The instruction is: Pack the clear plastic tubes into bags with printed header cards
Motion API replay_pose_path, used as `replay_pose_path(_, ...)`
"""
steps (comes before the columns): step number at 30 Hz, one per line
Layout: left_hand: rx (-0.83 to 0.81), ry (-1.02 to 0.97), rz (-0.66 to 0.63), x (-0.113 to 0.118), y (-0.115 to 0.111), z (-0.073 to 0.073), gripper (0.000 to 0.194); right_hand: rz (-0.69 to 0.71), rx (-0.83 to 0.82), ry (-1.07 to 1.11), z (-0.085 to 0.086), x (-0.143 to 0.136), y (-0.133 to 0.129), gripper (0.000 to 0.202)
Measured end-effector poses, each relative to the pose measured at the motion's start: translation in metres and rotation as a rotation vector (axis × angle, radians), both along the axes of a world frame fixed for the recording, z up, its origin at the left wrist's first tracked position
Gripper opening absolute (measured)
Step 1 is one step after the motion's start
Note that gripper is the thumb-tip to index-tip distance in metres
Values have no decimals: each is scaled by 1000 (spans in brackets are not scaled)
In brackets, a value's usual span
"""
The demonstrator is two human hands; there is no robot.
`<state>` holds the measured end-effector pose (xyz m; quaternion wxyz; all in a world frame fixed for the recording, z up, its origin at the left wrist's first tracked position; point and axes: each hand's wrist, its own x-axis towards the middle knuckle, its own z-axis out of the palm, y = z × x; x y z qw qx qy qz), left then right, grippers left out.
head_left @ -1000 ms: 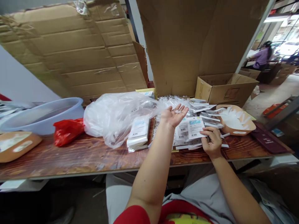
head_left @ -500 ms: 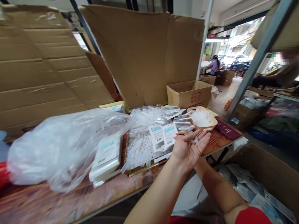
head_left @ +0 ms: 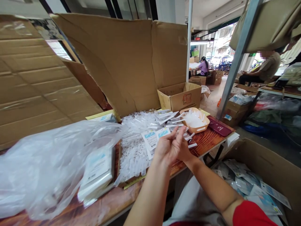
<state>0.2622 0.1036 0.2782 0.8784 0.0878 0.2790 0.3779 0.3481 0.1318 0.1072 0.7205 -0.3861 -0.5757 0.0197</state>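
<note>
My left hand (head_left: 166, 149) is over the front edge of the table, half turned up, fingers stretched forward. Half a second ago small clear plastic pieces lay in its palm; the palm is now mostly hidden. Close against it, my right hand (head_left: 182, 150) is largely covered, so its grip is unclear. Beside them, printed white and blue packets (head_left: 150, 139) lie on a tray heaped with small translucent plastic pieces (head_left: 133, 153). Just beyond the fingers stands an orange basket (head_left: 199, 129) of white translucent pieces. Narrow clear packets (head_left: 170, 117) lie between tray and basket.
A clear plastic bag (head_left: 54, 163) and a stack of printed sleeves (head_left: 97, 169) cover the left. A small carton (head_left: 181, 97) stands behind, with a maroon case (head_left: 219, 126) at the right. Below right is a large carton (head_left: 256, 153) of packets. Two people sit farther back.
The view has swung right. My hands have come together, the left palm turning out of sight with the clear pieces that showed in it.
</note>
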Motion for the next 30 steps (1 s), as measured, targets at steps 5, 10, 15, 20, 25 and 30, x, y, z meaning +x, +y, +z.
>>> replay_pose_path(5,98,10,280,-36,40,15,51,-83,60,-187,1,8,-6,10)
replay_pose_path(10,80,5,357,-51,60,10,54,-150,90,-244,9,5,-9,24)
replay_pose_path(15,47,25,292,-53,67,-4,52,-175,104,-269,11,6,-10,25)
replay_pose_path(20,43,-21,292,-62,72,-7,57,-189,108,-289,12,5,-9,24)
replay_pose_path(25,65,-59,337,-70,76,-8,61,-205,108,-291,13,5,-10,24)
replay_pose_path(30,2,-40,371,-73,76,-12,58,-198,103,-281,10,7,-9,24)
